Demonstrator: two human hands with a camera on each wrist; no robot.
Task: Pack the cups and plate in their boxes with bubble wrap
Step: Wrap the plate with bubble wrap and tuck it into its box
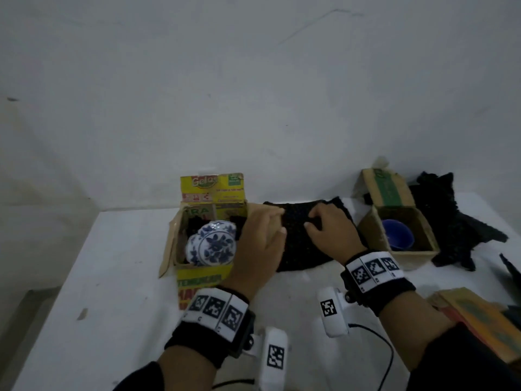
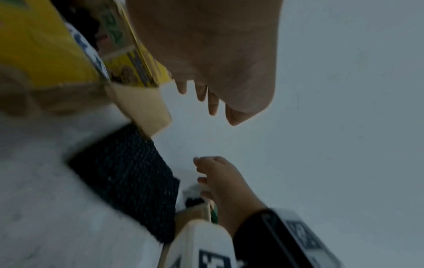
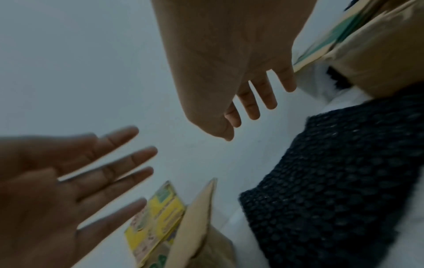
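white table (image 1: 118, 277) against a bare, cracked pale wall (image 1: 253, 94); dim, greyish light

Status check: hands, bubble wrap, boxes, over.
Left hand and right hand open over black bubble wrap. Blue-white cups in yellow box. Nothing blocking.

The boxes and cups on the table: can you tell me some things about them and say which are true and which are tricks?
1. The blue cup sits inside the brown box. True.
2. The yellow box is closed. False: its flaps are open, with blue-and-white china inside.
3. The black bubble wrap lies between the two boxes. True.
4. The left hand grips a cup. False: its fingers are straight and hold nothing.
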